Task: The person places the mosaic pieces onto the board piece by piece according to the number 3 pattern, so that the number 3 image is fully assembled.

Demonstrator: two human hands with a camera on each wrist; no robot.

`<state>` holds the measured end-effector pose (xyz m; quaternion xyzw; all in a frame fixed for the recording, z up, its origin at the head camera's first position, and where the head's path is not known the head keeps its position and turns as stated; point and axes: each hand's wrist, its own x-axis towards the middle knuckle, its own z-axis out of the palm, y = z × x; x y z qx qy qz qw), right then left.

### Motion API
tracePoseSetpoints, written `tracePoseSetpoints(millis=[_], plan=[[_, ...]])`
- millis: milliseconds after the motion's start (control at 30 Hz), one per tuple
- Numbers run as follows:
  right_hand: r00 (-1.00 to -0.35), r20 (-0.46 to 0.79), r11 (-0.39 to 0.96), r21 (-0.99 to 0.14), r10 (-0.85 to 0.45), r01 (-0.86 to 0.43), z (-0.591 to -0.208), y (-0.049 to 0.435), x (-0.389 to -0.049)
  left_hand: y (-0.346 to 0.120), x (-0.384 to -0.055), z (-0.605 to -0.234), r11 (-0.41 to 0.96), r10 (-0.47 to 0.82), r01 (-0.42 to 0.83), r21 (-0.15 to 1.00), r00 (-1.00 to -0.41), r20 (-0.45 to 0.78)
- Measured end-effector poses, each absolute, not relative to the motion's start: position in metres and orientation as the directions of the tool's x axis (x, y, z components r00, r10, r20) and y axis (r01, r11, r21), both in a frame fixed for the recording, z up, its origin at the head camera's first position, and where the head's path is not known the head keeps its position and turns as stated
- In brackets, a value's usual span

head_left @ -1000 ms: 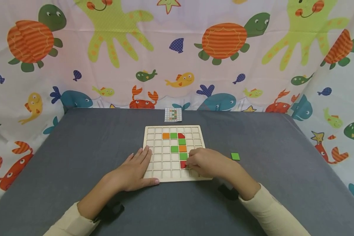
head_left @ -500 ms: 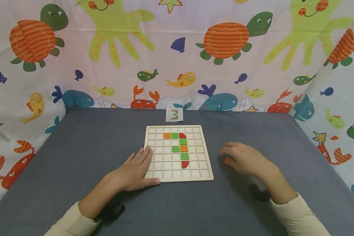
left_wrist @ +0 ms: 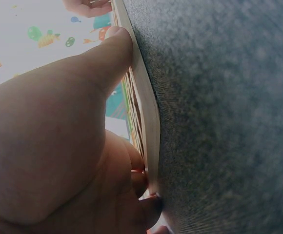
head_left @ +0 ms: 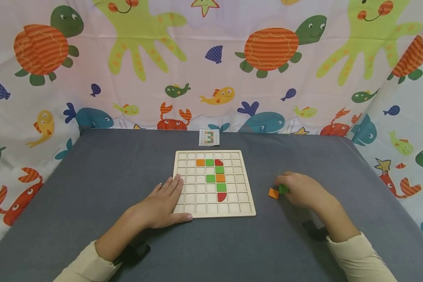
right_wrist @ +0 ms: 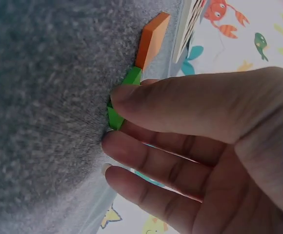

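Observation:
A wooden grid board lies on the grey cloth. Green, orange and red tiles sit in some of its cells, among them a red rounded tile and an orange tile. My left hand rests flat on the board's left edge, fingers straight and the thumb along the near edge. To the right of the board, my right hand pinches a green square tile between thumb and fingers, low over the cloth. A loose orange square tile lies just left of those fingers.
Behind the board a small paper card printed with a coloured grid pattern lies on the table. A curtain with sea animals hangs at the back and sides of the grey table.
My right hand has moved right, off the board, leaving the red rounded tile in its cell. It now grips the green tile, and the orange tile lies beside it. The left hand stays put.

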<state>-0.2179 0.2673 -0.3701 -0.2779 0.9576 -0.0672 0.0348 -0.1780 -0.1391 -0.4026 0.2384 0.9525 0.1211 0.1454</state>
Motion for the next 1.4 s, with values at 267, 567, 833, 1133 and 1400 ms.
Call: tracePoseSetpoints(millis=[267,567,833,1133,1400], plan=[[-0.824,-0.020,0.816,-0.158,-0.566,-0.557,-0.372,0.265,-0.219,-0.139,-0.178,-0.401,0.857,0.491,0.420,0.298,-0.841,-0.226],[-0.797,0.014,0.779,-0.202,-0.604,-0.594,-0.369,0.261,-0.220,-0.138,-0.179,-0.401,0.863,0.482,0.412,0.291,-0.843,-0.237],[-0.747,0.040,0.723,-0.221,-0.663,-0.654,-0.366,0.244,-0.218,-0.138,-0.178,-0.401,0.863,0.482,0.410,0.295,-0.844,-0.237],[-0.727,0.023,0.705,-0.224,-0.687,-0.673,-0.361,0.220,-0.220,-0.138,-0.178,-0.400,0.863,0.484,0.415,0.290,-0.843,-0.235],[-0.706,0.024,0.686,-0.219,-0.708,-0.694,-0.362,0.199,-0.222,-0.138,-0.177,-0.398,0.860,0.488,0.418,0.293,-0.841,-0.234]])
